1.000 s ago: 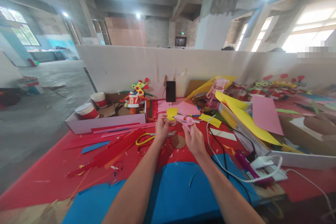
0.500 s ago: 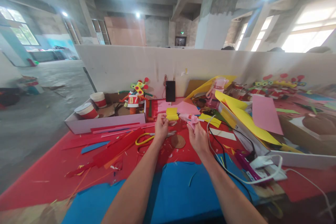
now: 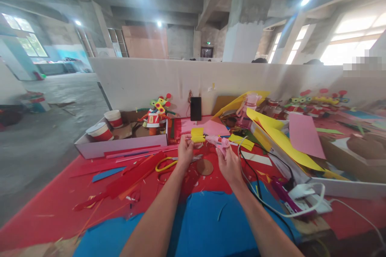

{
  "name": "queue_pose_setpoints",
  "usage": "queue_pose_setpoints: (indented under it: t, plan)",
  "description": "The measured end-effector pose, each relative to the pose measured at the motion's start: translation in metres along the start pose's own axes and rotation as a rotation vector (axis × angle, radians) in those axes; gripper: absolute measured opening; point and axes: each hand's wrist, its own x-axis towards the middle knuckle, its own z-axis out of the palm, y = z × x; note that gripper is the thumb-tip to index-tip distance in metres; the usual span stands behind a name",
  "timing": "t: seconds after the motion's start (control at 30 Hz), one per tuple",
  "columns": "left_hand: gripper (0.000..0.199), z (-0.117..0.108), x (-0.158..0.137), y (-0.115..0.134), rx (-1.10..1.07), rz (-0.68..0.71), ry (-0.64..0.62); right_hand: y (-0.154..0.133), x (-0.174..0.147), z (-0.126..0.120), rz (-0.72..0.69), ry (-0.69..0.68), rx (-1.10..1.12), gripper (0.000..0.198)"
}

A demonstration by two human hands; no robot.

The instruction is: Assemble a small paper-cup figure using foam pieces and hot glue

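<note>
Past the blue sheet (image 3: pixel 211 225) on the bench (image 3: pixel 54 215): left hand (image 3: pixel 185 151) pinching a yellow piece (image 3: pixel 197 134), right hand (image 3: pixel 229 164) closed on a pink glue gun (image 3: pixel 221 144).
Left thumb and fingers pressed together at the yellow piece's left end, holding it above the red bench cover; right fingers wrapped round the gun's handle, nozzle aimed at the piece's right side, contact too small to tell. Open box (image 3: pixel 350 188) at right, near: yellow sheets (image 3: pixel 279 136) and a pink sheet (image 3: pixel 306 134) lying across it, brown cardboard inside. White box (image 3: pixel 123 147) at left, farther: two red-banded cups (image 3: pixel 102 131), flat cardboard scraps; a paper-cup figure (image 3: pixel 153 120) stands at its right end. Behind, a black phone (image 3: pixel 196 109) upright by a white partition (image 3: pixel 144 78).
</note>
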Motion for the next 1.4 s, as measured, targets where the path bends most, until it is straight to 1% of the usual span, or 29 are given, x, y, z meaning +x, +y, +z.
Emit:
queue_pose_setpoints:
  t: [0.07, 0.1, 0.13, 0.23, 0.3, 0.37, 0.4, 0.47, 0.5, 0.6, 0.63, 0.7, 0.77, 0.83, 0.9, 1.0, 1.03, 1.13, 1.2, 1.27, 1.4]
  plan:
    - [0.03, -0.002, 0.001, 0.001, -0.005, -0.015, 0.0, 0.004, 0.002, -0.007, 0.124, -0.044, 0.116, 0.048]
    - [0.03, -0.002, 0.001, 0.002, -0.007, -0.018, 0.003, 0.007, 0.003, -0.01, 0.212, -0.086, 0.178, 0.045]
    - [0.031, -0.003, 0.001, 0.002, -0.006, -0.019, 0.011, 0.013, 0.005, -0.014, 0.309, -0.144, 0.241, 0.042]
    - [0.033, -0.003, 0.001, 0.005, 0.003, -0.016, 0.053, 0.033, 0.009, -0.022, 0.577, -0.387, 0.402, 0.038]
    - [0.032, -0.001, 0.0, 0.008, 0.009, -0.023, 0.069, 0.048, 0.011, -0.024, 0.679, -0.52, 0.466, 0.033]
    - [0.03, 0.0, -0.001, 0.011, 0.018, -0.029, 0.071, 0.061, 0.014, -0.025, 0.729, -0.625, 0.485, 0.028]
    - [0.03, 0.0, -0.001, 0.012, 0.025, -0.027, 0.071, 0.066, 0.016, -0.026, 0.741, -0.651, 0.462, 0.027]
    - [0.029, 0.001, -0.001, 0.014, 0.04, -0.013, 0.077, 0.072, 0.021, -0.027, 0.69, -0.671, 0.326, 0.028]
    - [0.029, 0.0, -0.001, 0.014, 0.045, -0.005, 0.08, 0.073, 0.024, -0.028, 0.622, -0.668, 0.208, 0.029]
    - [0.029, -0.001, 0.0, 0.015, 0.047, 0.005, 0.08, 0.069, 0.031, -0.031, 0.323, -0.637, -0.232, 0.033]
    - [0.029, -0.001, 0.0, 0.015, 0.048, 0.004, 0.079, 0.065, 0.032, -0.032, 0.249, -0.617, -0.355, 0.033]
    - [0.029, -0.002, 0.0, 0.016, 0.051, 0.004, 0.077, 0.055, 0.032, -0.035, 0.164, -0.575, -0.52, 0.033]
    - [0.028, -0.002, -0.001, 0.016, 0.056, 0.006, 0.077, 0.045, 0.033, -0.037, 0.118, -0.516, -0.582, 0.035]
    - [0.028, -0.002, -0.001, 0.016, 0.065, 0.007, 0.078, 0.035, 0.037, -0.037, 0.107, -0.43, -0.557, 0.035]
    - [0.029, -0.003, -0.001, 0.015, 0.067, 0.014, 0.073, 0.029, 0.045, -0.03, 0.113, -0.372, -0.479, 0.032]
    - [0.03, -0.004, 0.001, 0.012, 0.057, 0.055, 0.073, 0.023, 0.062, -0.006, 0.11, -0.357, -0.252, 0.027]
    - [0.031, -0.005, 0.002, 0.01, 0.053, 0.069, 0.075, 0.021, 0.069, 0.004, 0.113, -0.364, -0.147, 0.026]
    - [0.033, -0.005, 0.003, 0.008, 0.048, 0.068, 0.08, 0.014, 0.09, 0.036, 0.216, -0.396, 0.127, 0.025]
    - [0.034, -0.004, 0.002, 0.008, 0.039, 0.039, 0.072, 0.009, 0.105, 0.054, 0.208, -0.412, 0.169, 0.021]
    - [0.035, -0.003, 0.002, 0.009, 0.021, 0.015, 0.06, 0.005, 0.117, 0.065, 0.173, -0.44, 0.208, 0.022]
    - [0.034, -0.001, 0.001, 0.012, -0.021, -0.027, 0.033, 0.004, 0.13, 0.073, 0.128, -0.497, 0.24, 0.02]
